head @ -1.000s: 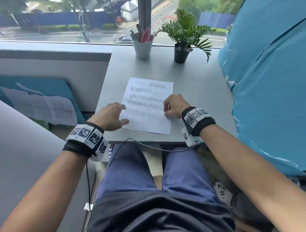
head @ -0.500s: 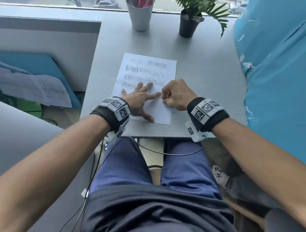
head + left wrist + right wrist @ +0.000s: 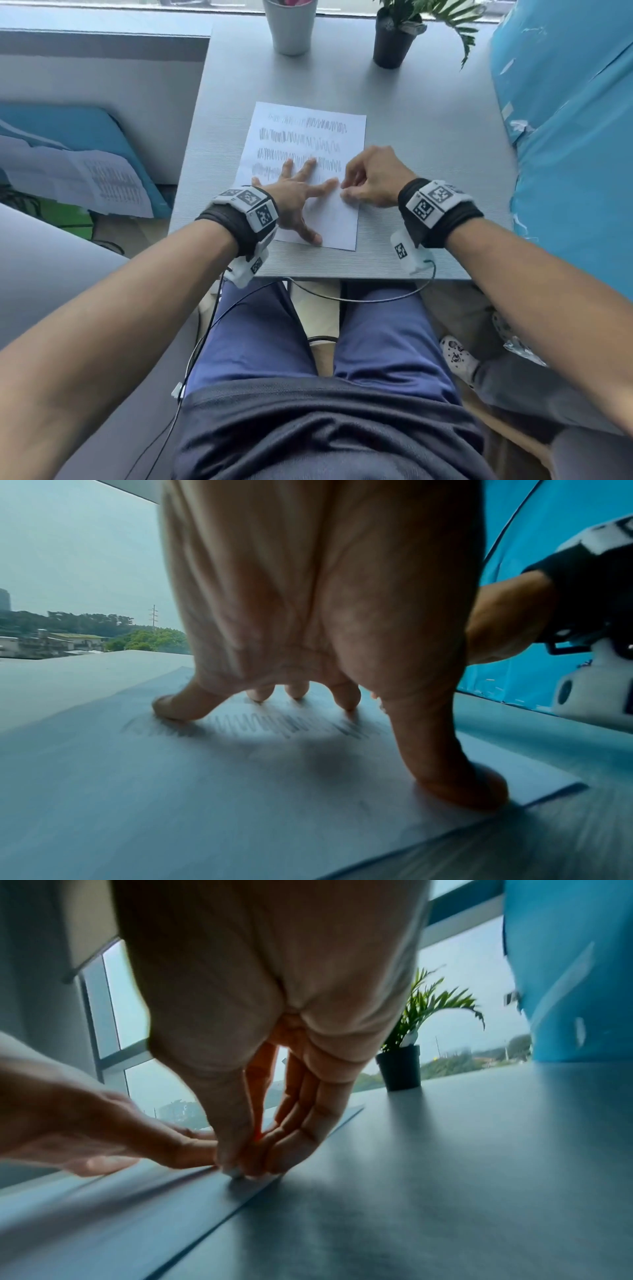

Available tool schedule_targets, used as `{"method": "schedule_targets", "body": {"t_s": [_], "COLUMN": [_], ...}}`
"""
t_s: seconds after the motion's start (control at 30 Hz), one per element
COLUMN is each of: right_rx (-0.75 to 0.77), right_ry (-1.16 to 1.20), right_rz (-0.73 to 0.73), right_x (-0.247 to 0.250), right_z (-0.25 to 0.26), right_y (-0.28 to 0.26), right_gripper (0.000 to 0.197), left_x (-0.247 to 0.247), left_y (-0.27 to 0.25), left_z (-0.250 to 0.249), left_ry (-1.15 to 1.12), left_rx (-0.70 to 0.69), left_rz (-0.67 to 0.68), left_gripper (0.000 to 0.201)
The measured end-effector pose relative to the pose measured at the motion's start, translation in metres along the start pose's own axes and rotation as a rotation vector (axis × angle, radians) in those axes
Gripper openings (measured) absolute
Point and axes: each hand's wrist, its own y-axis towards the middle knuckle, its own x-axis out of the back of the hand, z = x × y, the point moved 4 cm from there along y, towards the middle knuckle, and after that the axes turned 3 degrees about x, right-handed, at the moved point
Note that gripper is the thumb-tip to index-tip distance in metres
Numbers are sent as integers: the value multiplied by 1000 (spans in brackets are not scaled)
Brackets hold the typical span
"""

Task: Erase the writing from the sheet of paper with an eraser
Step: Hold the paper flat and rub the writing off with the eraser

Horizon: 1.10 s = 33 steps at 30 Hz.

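Grey desk [image 3: 428, 144] below window, probably daylight.

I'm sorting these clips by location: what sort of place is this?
Probably an office or study corner: a grey table against a window, bearing a black-potted plant and a grey pen cup.

Bare forearms, each wrist wrapped in a black band [image 3: 442, 219] carrying white blocks with black square-pattern markers [image 3: 255, 209] — thin black cables [image 3: 359, 298] trail across blue shorts [image 3: 260, 335] and dark shirt [image 3: 325, 431].
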Motion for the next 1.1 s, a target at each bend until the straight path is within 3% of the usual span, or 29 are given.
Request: {"method": "schedule_targets", "body": {"t_s": [0.07, 0.17, 0.33, 0.47, 0.6, 0.73, 0.87, 1.0, 1.1], "right_rx": [22, 111, 22, 122, 25, 146, 23, 142, 32], "right_ry": [-10, -29, -29, -33, -41, -51, -45, -45, -24], "right_rz": [18, 173, -17, 146, -36, 142, -41, 137, -4], "right_x": [-6, -25, -1, -23, 2, -20, 2, -26, -2], "right_z": [4, 21, 4, 22, 1, 23, 3, 21, 6], "right_y": [-4, -18, 2, -14, 7, -7, 10, -4, 9], "right_gripper": [2, 4, 4, 4, 7, 6, 7, 9, 9], "left_x": [0, 0, -1, -2, -8, -12, -13, -13, -13], "left_y": [-1, 0, -1, 0, -1, -3, -6, -5, -4], "left_z": [0, 1, 0, 0, -8, -13, -13, -13, -13], "left_ry": [-4, -11, -17, -44, -80, -110, -114, -131, -130], "left_rx": [4, 3, 17, 29, 105, 152, 158, 160, 162], "left_rz": [-2, 4, -10, -7, -32, -38, -39, -37, -42], "left_gripper": [120, 120, 120, 121, 123, 126, 128, 126, 127]}}
